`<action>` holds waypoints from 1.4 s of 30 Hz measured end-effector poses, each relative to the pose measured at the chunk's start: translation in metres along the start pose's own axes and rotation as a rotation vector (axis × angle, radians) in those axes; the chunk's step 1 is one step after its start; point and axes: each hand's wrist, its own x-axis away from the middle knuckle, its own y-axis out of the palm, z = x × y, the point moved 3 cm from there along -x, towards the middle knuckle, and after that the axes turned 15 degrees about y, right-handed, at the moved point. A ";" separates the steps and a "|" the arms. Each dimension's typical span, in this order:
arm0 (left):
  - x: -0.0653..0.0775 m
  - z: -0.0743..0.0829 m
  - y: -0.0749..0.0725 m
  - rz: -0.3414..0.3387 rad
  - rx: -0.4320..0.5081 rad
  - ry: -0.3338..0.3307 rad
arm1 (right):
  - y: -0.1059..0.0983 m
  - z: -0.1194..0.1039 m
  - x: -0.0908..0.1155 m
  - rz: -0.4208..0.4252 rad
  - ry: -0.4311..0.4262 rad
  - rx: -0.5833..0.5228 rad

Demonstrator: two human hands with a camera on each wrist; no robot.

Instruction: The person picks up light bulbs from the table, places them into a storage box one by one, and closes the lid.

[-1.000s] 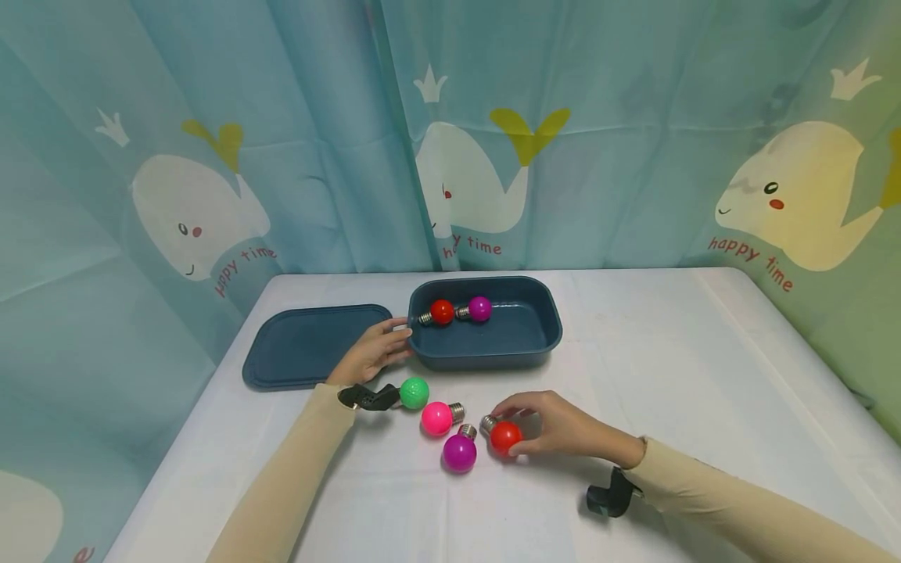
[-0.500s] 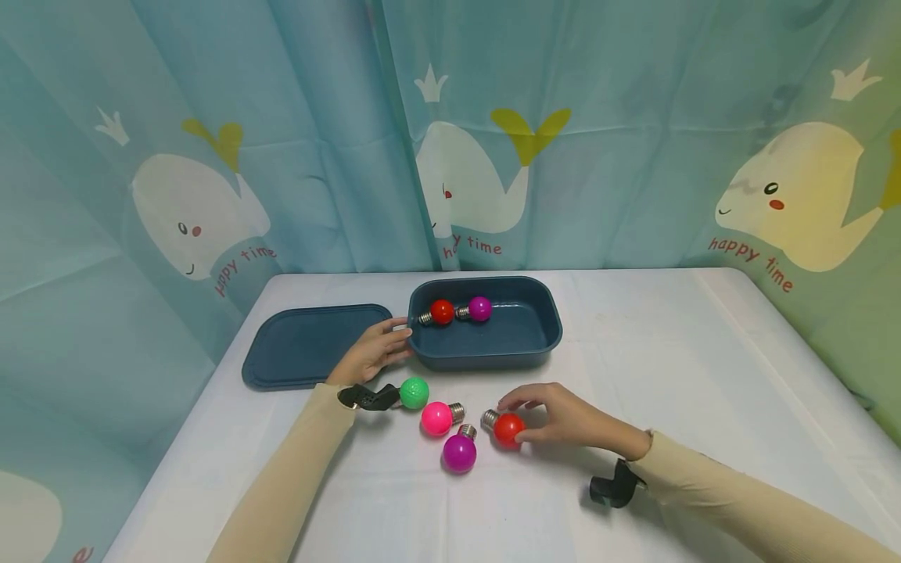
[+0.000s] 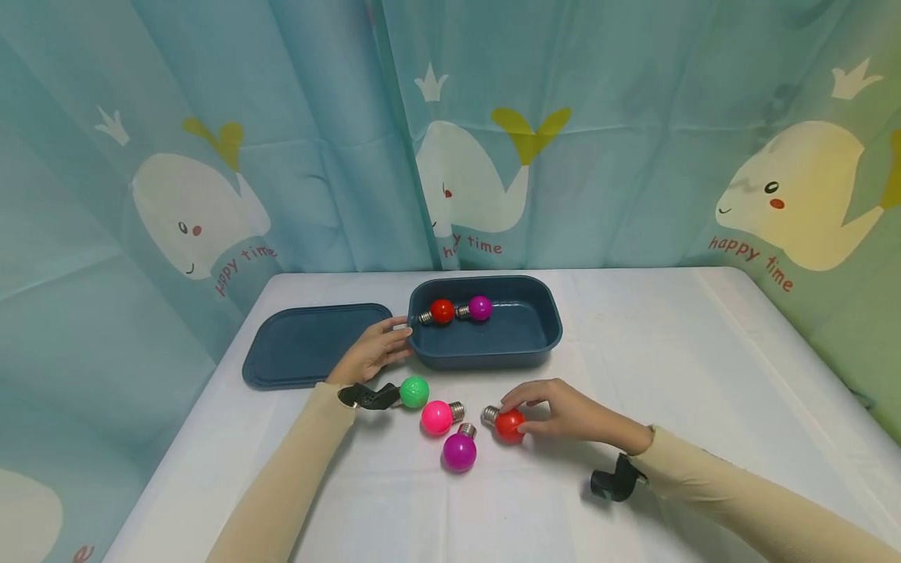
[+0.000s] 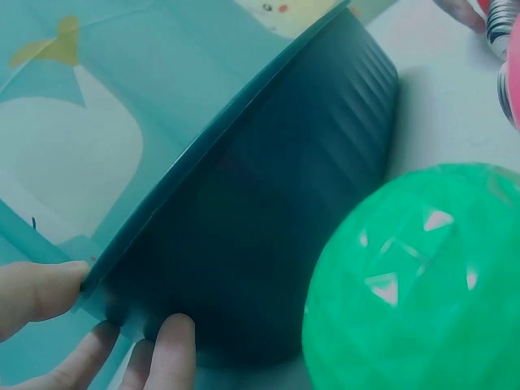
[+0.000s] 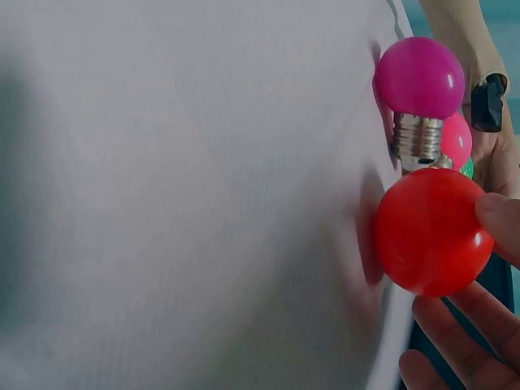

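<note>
A red light bulb (image 3: 510,426) lies on the white table, metal base pointing left, and my right hand (image 3: 566,410) pinches its globe. In the right wrist view, the thumb (image 5: 497,218) is on one side of the red globe and the fingers (image 5: 463,333) on another. My left hand (image 3: 373,349) rests against the left end of the dark blue box (image 3: 486,362), fingers extended along its wall. Inside the box lie a red bulb (image 3: 442,312) and a purple bulb (image 3: 481,308). Nearby on the table are a green bulb (image 3: 414,392), a pink bulb (image 3: 436,418) and another purple bulb (image 3: 460,453).
A flat dark blue lid (image 3: 310,344) lies left of the box, partly behind the left hand. Behind the table (image 3: 669,352) hangs a blue-green curtain (image 3: 338,156) printed with whales. Black wrist mounts (image 3: 615,478) sit on both arms.
My right hand has shifted slightly away from me and to the right, and the red bulb in its fingers has moved a little the same way. The left hand and box stay put.
</note>
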 end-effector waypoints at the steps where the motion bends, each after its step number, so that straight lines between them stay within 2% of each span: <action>1: 0.000 0.000 0.000 0.000 0.000 -0.002 | 0.000 0.001 0.000 -0.001 0.006 0.000; 17: -0.001 -0.001 -0.001 -0.011 -0.002 0.004 | -0.006 0.008 -0.001 0.054 0.040 -0.006; 28: -0.001 -0.001 0.000 -0.016 -0.017 0.006 | 0.003 0.008 -0.002 0.102 0.054 -0.011; 42: -0.001 -0.001 0.000 -0.002 -0.006 -0.003 | 0.014 0.009 -0.003 0.091 0.092 0.011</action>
